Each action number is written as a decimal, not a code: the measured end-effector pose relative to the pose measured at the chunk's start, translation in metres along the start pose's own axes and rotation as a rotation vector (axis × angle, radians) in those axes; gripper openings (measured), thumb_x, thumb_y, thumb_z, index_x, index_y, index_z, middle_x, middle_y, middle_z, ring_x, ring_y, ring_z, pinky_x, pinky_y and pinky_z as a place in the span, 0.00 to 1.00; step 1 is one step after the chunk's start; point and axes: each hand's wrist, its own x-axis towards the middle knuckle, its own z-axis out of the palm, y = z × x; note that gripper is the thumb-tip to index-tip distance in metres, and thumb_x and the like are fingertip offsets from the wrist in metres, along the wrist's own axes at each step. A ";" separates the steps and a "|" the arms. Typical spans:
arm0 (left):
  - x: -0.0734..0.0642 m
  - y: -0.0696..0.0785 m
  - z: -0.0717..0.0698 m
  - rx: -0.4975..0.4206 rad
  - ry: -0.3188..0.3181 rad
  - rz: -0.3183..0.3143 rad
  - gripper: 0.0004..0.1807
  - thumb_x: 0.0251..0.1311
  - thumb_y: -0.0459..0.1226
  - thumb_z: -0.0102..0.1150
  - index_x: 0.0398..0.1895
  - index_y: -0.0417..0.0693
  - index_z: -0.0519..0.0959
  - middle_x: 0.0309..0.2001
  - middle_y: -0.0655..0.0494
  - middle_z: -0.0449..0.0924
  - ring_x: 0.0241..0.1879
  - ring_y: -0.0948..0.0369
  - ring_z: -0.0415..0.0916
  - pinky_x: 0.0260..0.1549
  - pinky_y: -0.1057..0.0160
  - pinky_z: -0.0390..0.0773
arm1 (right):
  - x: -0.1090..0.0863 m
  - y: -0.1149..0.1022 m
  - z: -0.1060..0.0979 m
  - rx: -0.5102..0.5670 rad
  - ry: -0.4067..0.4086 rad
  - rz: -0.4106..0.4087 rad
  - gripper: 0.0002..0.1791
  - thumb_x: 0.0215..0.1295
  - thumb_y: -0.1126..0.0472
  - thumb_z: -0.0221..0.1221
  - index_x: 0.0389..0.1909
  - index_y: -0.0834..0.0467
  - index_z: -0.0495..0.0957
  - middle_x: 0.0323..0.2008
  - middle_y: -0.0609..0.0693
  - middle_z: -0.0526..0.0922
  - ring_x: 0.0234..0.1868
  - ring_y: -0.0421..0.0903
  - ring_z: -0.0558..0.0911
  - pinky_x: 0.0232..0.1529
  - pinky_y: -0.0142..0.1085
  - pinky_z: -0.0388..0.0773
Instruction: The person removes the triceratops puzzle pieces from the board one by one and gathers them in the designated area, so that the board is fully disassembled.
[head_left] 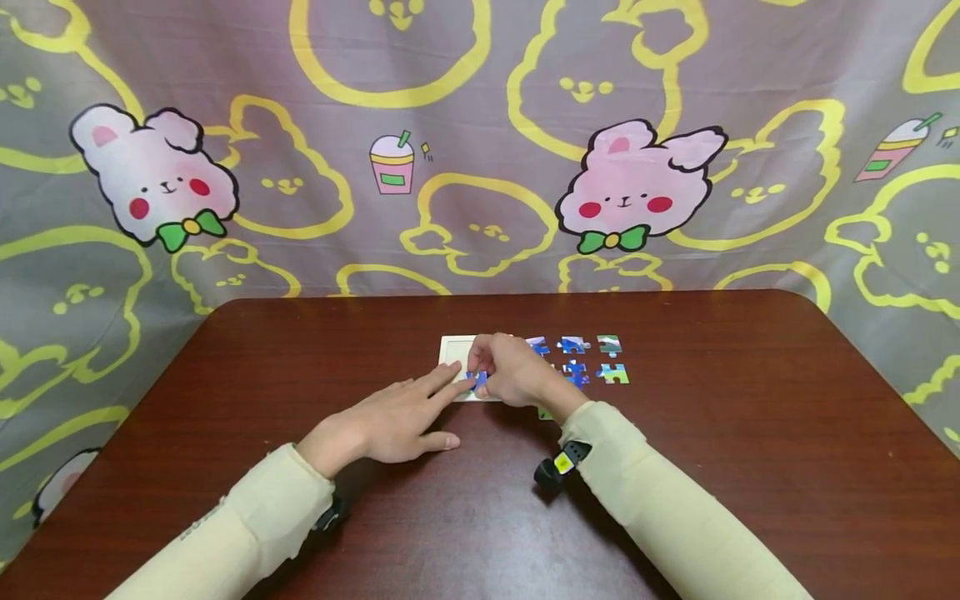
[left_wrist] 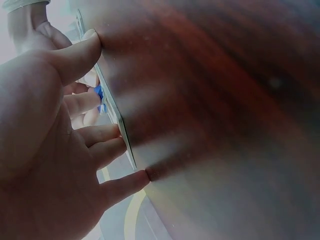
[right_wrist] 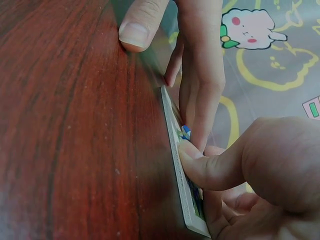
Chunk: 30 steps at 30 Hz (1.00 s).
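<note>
A pale puzzle tray [head_left: 452, 347] lies on the table, partly hidden by both hands. My right hand [head_left: 517, 371] is over it, thumb and fingers curled at a blue jigsaw piece [head_left: 478, 379] inside the tray. In the right wrist view the thumb [right_wrist: 192, 159] presses down just inside the tray's rim [right_wrist: 175, 145]. My left hand [head_left: 393, 417] reaches in from the left with fingers extended, one fingertip right at the blue piece. Its other fingers [left_wrist: 107, 150] lie along the tray's edge [left_wrist: 117, 115], as the left wrist view shows.
To the right of the tray, several loose jigsaw pieces lie in rows, among them a blue piece [head_left: 573, 344] and a green one [head_left: 615, 374]. Another green piece [head_left: 545, 413] shows partly under my right wrist. Behind the brown table [head_left: 300, 350] hangs a patterned curtain [head_left: 480, 133].
</note>
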 end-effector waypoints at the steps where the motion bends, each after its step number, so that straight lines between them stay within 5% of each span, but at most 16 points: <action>1: 0.000 0.000 0.000 0.000 0.000 0.003 0.42 0.78 0.52 0.57 0.87 0.50 0.53 0.87 0.41 0.44 0.85 0.42 0.50 0.77 0.32 0.60 | 0.000 0.001 0.000 0.000 0.003 -0.007 0.16 0.54 0.72 0.75 0.38 0.55 0.82 0.38 0.51 0.85 0.42 0.46 0.81 0.50 0.40 0.80; 11: 0.002 -0.002 0.001 0.013 0.003 0.005 0.43 0.79 0.52 0.56 0.88 0.55 0.50 0.88 0.43 0.43 0.85 0.43 0.51 0.77 0.32 0.61 | -0.002 0.008 -0.003 0.031 0.000 -0.052 0.15 0.57 0.69 0.76 0.40 0.50 0.83 0.35 0.48 0.84 0.37 0.45 0.79 0.40 0.35 0.75; 30: -0.001 -0.002 0.001 0.016 0.022 0.027 0.43 0.79 0.51 0.56 0.88 0.53 0.48 0.88 0.43 0.42 0.85 0.42 0.52 0.75 0.30 0.62 | -0.003 0.015 -0.004 0.031 -0.032 -0.166 0.14 0.62 0.67 0.74 0.43 0.49 0.82 0.25 0.46 0.80 0.29 0.42 0.76 0.38 0.35 0.73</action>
